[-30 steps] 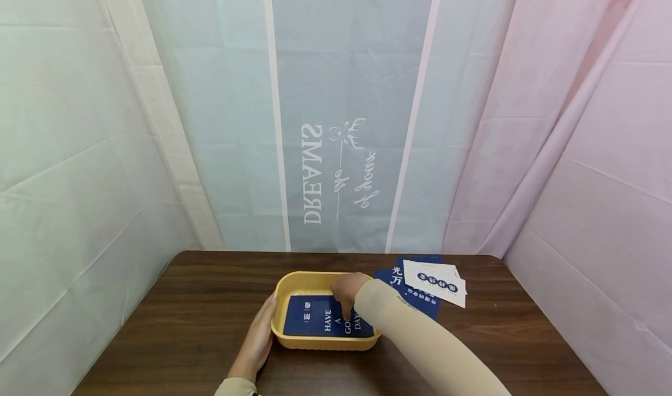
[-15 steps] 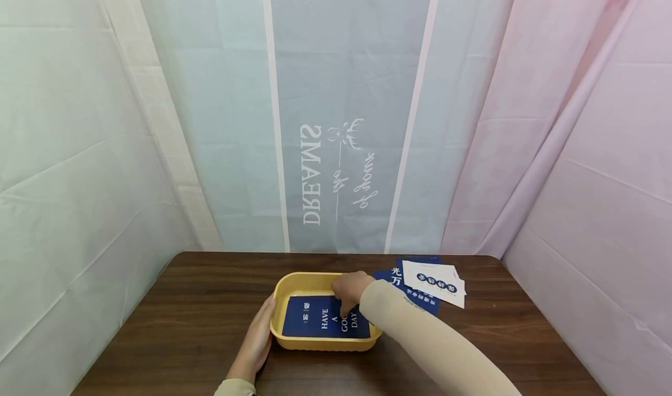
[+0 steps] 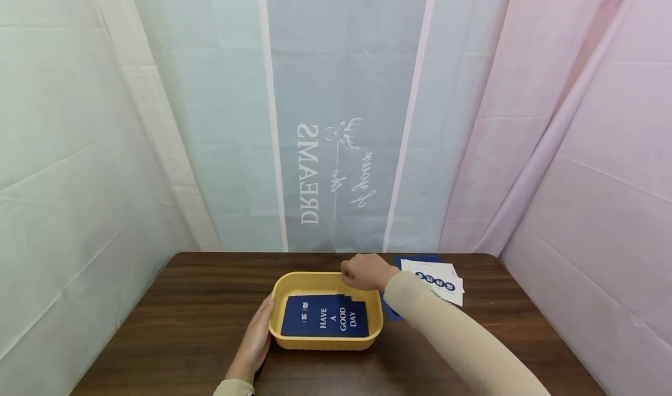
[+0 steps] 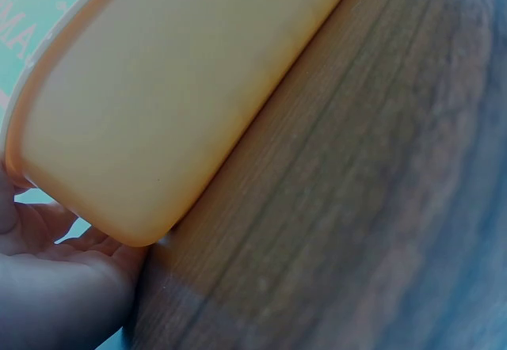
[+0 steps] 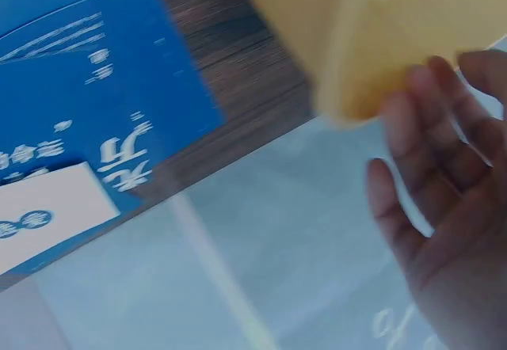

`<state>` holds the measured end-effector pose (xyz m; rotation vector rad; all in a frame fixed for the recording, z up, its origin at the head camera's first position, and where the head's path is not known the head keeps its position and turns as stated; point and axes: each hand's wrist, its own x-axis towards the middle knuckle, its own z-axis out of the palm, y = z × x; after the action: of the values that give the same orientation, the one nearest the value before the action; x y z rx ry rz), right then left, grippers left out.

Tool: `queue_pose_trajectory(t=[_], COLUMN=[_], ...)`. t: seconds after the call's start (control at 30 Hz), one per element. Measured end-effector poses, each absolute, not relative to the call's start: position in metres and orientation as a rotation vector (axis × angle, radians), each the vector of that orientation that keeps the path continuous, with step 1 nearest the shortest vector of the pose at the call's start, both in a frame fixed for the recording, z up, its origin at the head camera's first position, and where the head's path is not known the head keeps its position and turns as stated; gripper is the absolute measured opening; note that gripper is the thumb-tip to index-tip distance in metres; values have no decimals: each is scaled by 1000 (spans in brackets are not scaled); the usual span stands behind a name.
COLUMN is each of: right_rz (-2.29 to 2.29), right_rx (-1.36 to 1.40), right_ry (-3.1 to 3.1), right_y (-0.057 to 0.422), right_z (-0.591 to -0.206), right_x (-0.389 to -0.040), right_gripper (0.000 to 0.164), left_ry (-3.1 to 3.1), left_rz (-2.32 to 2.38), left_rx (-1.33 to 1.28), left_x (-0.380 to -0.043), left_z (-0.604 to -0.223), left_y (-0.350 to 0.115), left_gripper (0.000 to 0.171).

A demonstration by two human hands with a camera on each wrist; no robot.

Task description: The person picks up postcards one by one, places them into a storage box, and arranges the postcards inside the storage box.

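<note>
I have 1 yellow tub (image 3: pixel 325 343) on the wooden table (image 3: pixel 210 314), with the left hand (image 3: pixel 257 335) against its left end. I take that hold as a brace, to keep the tub from sliding. Its fingers touch the outside wall, but I cannot tell from here whether they curl round it.

The right hand (image 3: pixel 370 270) hangs over the tub's far right corner. In my right wrist view its fingers are loosely bent and a little apart, with nothing pinched between them. I cannot tell whether any of them brush the wall.

The blue cards (image 3: pixel 310 320) lie flat on the tub floor, printed side up, the top 1 reading HAVE A GOOD DAY. Stepped edges at the far right corner suggest a pile of at least 2; I cannot count exactly. The tub walls probably help hold the pile together.

To the tub's right, white cards (image 3: pixel 438 273), at least 2, overlap loose blue cards (image 5: pixel 103 57), whose number I cannot settle. They sit fanned, perhaps simply set aside within the right hand's reach.
</note>
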<state>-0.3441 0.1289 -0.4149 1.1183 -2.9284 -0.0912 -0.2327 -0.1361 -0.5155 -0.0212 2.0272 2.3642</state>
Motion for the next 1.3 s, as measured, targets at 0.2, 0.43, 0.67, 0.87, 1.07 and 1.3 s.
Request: queue_pose_trajectory(t=[0.2,0.43,0.67,0.87,1.07,1.3], right_rz=[13,-1,-91,-111,-182,-166], right_rx=[1073,929,822,738,606,434], right_ry=[-2850,-2869,-2837,-2894,-2976,-2983], right_y=[152,184,228,260,282,304], right_z=[-418,-426,-442,-448,-460,-480], right_x=[-355,-361,-363,-358,-358,-359], right_gripper=[13,9,8,8,15,37], left_ry=[2025,2021,2019,2015,2015,2013], left_rz=[2366,2371,2376,2376,2385,2372], left_rx=[-6,-5,-8,-5,12,-27], left_x=[-233,-233,-234,-233,-234,-234], left_z=[-516,-516,-517,-517,-517,-517], left_y=[-137,-137,-138,-138,-138,-137], left_gripper=[68,67,68,67,66,69])
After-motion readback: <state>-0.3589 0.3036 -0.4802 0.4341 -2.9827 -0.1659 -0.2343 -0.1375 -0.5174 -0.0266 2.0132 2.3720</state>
